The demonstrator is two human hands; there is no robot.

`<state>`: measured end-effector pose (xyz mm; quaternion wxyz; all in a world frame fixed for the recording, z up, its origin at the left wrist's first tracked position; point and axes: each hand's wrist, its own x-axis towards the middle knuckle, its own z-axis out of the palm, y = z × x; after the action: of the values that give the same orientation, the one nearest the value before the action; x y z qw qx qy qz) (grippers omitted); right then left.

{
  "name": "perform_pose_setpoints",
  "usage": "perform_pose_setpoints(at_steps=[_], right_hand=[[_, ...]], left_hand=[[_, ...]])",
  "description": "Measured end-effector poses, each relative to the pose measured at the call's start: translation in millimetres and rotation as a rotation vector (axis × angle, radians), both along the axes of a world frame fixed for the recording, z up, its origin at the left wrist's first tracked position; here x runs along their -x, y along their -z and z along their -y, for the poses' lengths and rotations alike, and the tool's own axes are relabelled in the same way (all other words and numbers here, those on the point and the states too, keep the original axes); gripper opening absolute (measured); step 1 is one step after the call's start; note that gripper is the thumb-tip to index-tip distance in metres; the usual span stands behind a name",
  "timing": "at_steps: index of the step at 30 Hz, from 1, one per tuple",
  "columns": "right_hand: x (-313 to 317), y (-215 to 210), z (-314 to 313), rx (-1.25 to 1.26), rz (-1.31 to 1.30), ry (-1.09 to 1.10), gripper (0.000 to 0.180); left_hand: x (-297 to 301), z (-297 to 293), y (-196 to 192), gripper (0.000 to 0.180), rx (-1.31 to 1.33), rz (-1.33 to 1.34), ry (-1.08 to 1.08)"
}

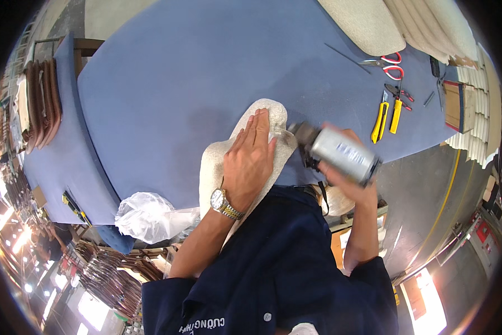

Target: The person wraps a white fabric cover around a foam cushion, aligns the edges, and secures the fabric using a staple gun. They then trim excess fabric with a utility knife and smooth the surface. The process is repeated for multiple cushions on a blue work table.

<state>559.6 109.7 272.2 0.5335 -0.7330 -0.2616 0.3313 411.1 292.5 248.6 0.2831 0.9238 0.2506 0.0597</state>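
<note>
A beige fabric-covered pad (212, 167) with a curved outline lies at the blue table's near edge, its lower end against my dark shirt. My left hand (250, 162) rests flat on it, fingers stretched out and close together, with a watch (220, 201) on the wrist. In my right hand (340, 173) is a silver and black staple gun (346, 155), smeared by motion. Its dark nose points left, close to the pad's right edge; whether they touch I cannot tell. My right fingers wrap round the handle, partly hidden behind the silver body.
Red-handled scissors (393, 66), a thin rod (348, 58), pliers (399, 92) and yellow cutters (380, 121) lie at the right of the blue table (161, 84). More beige pads (368, 25) are at the far right. A clear plastic bag (150, 218) sits at the near left.
</note>
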Motion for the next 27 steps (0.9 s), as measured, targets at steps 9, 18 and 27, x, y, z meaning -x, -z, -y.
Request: perform_pose_setpoints(at_steps=[9,18,27], right_hand=[[17.2,-1.8,-27.7,-0.071,0.137,-0.127,0.066],[23.2,1.5,-29.4,-0.030,0.150,-0.126,0.063],[20.3,-5.0,-30.7,0.032,0.120,-0.142,0.063]], left_hand=[[-0.3,-1.9,-1.7,0.070,0.064,0.007,-0.002],[-0.3,-4.4,0.5,0.075,0.084,-0.001,-0.011],[-0.3,-6.3,-0.4,0.076,0.107,-0.011,0.003]])
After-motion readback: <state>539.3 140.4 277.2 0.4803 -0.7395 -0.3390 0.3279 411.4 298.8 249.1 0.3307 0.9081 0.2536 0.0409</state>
